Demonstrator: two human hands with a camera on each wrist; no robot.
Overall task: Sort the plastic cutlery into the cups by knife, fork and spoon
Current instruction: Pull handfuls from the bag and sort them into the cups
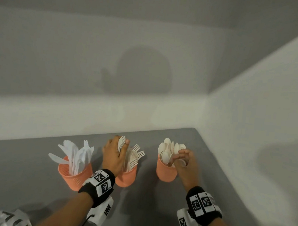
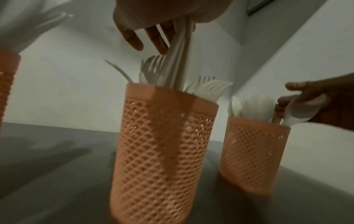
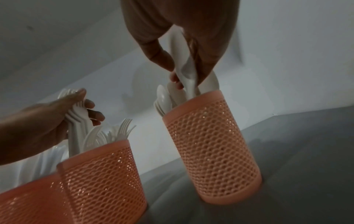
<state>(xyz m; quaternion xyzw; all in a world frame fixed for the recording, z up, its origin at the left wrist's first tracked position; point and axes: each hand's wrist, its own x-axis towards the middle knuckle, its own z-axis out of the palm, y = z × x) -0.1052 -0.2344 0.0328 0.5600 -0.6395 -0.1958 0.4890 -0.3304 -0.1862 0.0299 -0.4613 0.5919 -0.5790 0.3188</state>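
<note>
- Left hand is gripping a bunch of forks upright, handles already pointing down into the mid cup right below.
- Right hand is pinching spoons w/ handles dipping into the right cup.
- Knives are sitting in the left cup on the table.

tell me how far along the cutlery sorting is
Nearly finished, it seems. Done: the knives stand in the left cup. In hand: the left hand grips a bunch of forks over the middle cup, and the right hand holds spoons at the right cup. Left: dropping both bunches in. No loose cutlery shows on the table.
</note>
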